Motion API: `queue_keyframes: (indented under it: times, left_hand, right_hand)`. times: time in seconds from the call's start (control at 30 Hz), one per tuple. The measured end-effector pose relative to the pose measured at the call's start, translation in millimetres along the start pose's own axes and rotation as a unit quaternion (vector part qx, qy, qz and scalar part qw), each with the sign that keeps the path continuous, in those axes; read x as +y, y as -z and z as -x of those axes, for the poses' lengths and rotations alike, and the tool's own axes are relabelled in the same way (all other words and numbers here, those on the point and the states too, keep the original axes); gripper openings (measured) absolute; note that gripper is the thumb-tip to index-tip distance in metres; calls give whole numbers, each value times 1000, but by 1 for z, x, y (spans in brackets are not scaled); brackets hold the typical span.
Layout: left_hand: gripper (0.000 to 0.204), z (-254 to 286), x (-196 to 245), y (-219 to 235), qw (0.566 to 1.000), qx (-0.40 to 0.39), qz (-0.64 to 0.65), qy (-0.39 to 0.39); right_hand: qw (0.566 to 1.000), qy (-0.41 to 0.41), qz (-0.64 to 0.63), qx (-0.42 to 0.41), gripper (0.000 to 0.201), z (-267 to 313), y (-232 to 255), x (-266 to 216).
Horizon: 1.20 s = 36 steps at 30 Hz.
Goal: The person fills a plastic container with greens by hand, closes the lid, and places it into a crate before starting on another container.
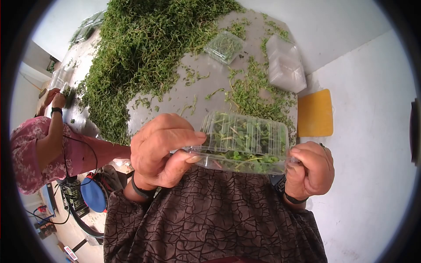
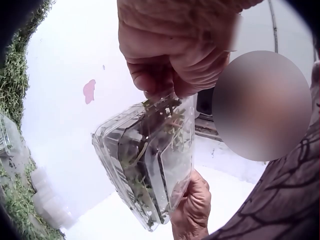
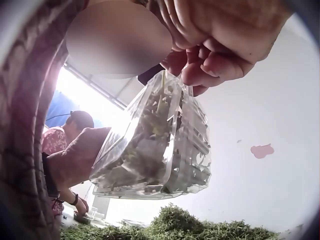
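Observation:
A clear plastic clamshell box [image 1: 245,136] with green leafy stems inside is held up in front of the person's patterned top. The left hand [image 1: 164,151] pinches its left end at the rim between thumb and fingers. At the opposite end, the right hand [image 1: 311,171] grips the rim corner. In the left wrist view the box [image 2: 150,160] hangs below the left hand [image 2: 175,45], with the right hand [image 2: 192,207] at its far end. The right wrist view shows the right hand [image 3: 220,40] pinching the edge of the box [image 3: 155,145].
A large heap of green stems [image 1: 136,48] covers much of the table [image 1: 162,105]. Beyond the hands sit a filled clear box [image 1: 224,47] and stacked empty containers [image 1: 285,63]. A yellow board [image 1: 315,113] is at the right. Another person [image 1: 44,144] works at the left.

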<state>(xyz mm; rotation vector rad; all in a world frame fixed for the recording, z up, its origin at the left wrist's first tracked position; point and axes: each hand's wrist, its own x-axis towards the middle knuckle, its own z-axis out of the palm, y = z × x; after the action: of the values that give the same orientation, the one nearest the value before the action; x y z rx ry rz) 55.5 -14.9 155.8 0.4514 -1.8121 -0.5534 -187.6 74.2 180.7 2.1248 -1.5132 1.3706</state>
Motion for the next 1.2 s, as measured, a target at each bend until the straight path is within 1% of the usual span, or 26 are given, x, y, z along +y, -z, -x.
queue_keyframes:
  times: [0.1,0.17,0.4,0.47,0.5,0.53,0.57,0.6,0.63,0.67,0.7,0.73,0.77,0.83,0.87,0.9,0.97,1.0,1.07,1.1,1.17,1.2]
  left_hand:
    - [16,0,-4,1,1000,-13,12,3]
    - [15,-1,-5,0,999,-21,22,38]
    - [12,-3,-22,-5,998,-41,31,35]
    - [7,0,-36,-9,993,-79,-1,89]
    - [7,3,-42,-13,993,-78,-2,88]
    - [9,7,-49,-21,966,-71,89,232]
    - [12,12,-56,-28,910,-62,178,370]
    - [21,15,-66,-34,897,-62,183,398]
    - [21,22,-78,-40,897,-63,185,396]
    - [21,30,-91,-45,880,-77,175,435]
    - [21,37,-102,-49,861,-89,163,474]
    - [21,43,-109,-53,852,-96,145,494]
    - [21,52,-116,-55,852,-96,144,494]
    - [23,69,-129,-55,854,-146,75,493]
    - [26,75,-132,-57,856,-148,76,489]
    - [26,81,-135,-58,859,-157,81,480]
    - [31,94,-139,-61,864,-162,32,475]
    - [31,102,-144,-61,866,-176,41,466]
    - [36,114,-151,-61,873,-188,-32,449]
    - [36,116,-150,-64,874,-202,-25,442]
    - [40,120,-147,-67,898,-145,-60,411]
    - [40,120,-151,-65,896,-164,-59,409]
  right_hand:
    - [1000,-12,13,-22,12,1,-1,0]
    - [999,-21,-18,-17,8,4,-4,3]
    - [997,-43,-49,-33,7,4,-16,14]
    - [987,-92,-127,-42,6,8,-28,27]
    - [987,-91,-128,-41,6,10,-34,33]
    - [976,-154,-136,-69,5,13,-40,40]
    - [960,-219,-143,-97,6,17,-46,47]
    - [961,-219,-141,-96,6,23,-55,55]
    - [922,-314,-191,-123,9,29,-66,63]
    - [871,-403,-239,-148,12,35,-74,70]
    - [861,-409,-249,-171,16,42,-80,75]
    - [841,-438,-260,-182,16,49,-86,79]
    - [819,-468,-270,-192,17,55,-92,82]
    - [784,-505,-290,-213,17,71,-102,91]
    - [775,-522,-270,-232,19,78,-108,95]
    - [772,-531,-245,-248,20,87,-114,97]
    - [760,-541,-251,-257,22,97,-121,101]
    - [762,-549,-244,-241,22,101,-123,102]
    - [740,-558,-286,-242,23,106,-127,106]
    - [741,-566,-281,-227,23,105,-126,105]
    - [736,-564,-293,-233,24,104,-126,101]
    - [747,-555,-280,-238,24,106,-127,101]
